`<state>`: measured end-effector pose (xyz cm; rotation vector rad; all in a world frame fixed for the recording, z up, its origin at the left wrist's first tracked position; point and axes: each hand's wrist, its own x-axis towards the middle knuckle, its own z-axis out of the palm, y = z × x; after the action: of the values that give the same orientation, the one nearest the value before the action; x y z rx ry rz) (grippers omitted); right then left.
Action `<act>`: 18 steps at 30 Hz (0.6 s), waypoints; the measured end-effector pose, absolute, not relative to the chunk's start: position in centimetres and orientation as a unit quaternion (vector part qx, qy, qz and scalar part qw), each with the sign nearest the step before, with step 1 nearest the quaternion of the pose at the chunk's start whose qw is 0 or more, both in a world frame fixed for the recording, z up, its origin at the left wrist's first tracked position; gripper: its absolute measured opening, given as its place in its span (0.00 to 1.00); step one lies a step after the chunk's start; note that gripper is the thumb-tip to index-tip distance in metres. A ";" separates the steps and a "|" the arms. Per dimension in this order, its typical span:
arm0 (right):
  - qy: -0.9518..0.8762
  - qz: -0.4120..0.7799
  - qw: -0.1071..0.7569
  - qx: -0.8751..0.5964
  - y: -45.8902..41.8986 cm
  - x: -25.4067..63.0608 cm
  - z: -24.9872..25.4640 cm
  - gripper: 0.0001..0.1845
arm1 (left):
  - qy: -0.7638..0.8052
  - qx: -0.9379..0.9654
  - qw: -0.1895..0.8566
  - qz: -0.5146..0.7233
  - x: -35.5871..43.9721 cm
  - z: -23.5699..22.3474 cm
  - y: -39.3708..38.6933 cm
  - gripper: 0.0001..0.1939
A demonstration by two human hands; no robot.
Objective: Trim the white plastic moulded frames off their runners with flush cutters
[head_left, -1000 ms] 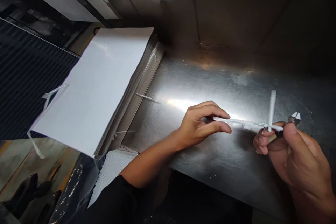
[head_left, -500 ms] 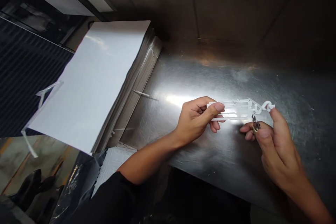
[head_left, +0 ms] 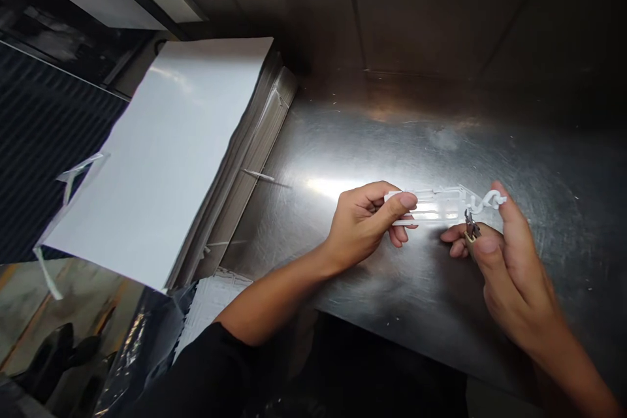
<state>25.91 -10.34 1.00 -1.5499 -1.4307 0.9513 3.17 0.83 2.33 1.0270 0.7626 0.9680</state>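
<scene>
My left hand (head_left: 365, 225) pinches the left end of a white plastic model-kit sprue (head_left: 435, 206) between thumb and fingers. My right hand (head_left: 509, 268) grips small metal side cutters (head_left: 471, 227), mostly hidden by the thumb and fingers. Their tips stand at the lower edge of the sprue, close to its curled right end. My right index finger rises beside that curled end. Both hands hover above a brushed steel table (head_left: 372, 144).
A thick stack of white sheets (head_left: 161, 157) lies to the left on the table, with a thin white plastic strip (head_left: 257, 175) beside it. A white textured sheet (head_left: 210, 313) and dark plastic (head_left: 147, 339) sit below the table edge. A steel wall rises behind.
The sprue has turned from edge-on to lying flatter, showing its frame. The cutters have moved left to its lower edge, and my hands have drawn closer together.
</scene>
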 end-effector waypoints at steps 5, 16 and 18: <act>-0.567 0.372 0.393 -0.621 -10.3 25.8 0.9 0.39 | 0.347 0.479 0.683 0.428 3.0 2.3 0.7 0.19; -0.580 0.348 0.384 -0.629 -10.3 25.7 1.1 0.37 | 0.359 0.486 0.681 0.414 3.1 2.1 0.5 0.19; -0.582 0.347 0.380 -0.630 -10.3 25.7 1.1 0.38 | 0.357 0.489 0.679 0.415 3.1 2.1 0.5 0.18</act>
<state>25.71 -10.28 1.08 -1.6084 -1.4856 0.8867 3.07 0.53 2.11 1.0994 0.8029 0.9321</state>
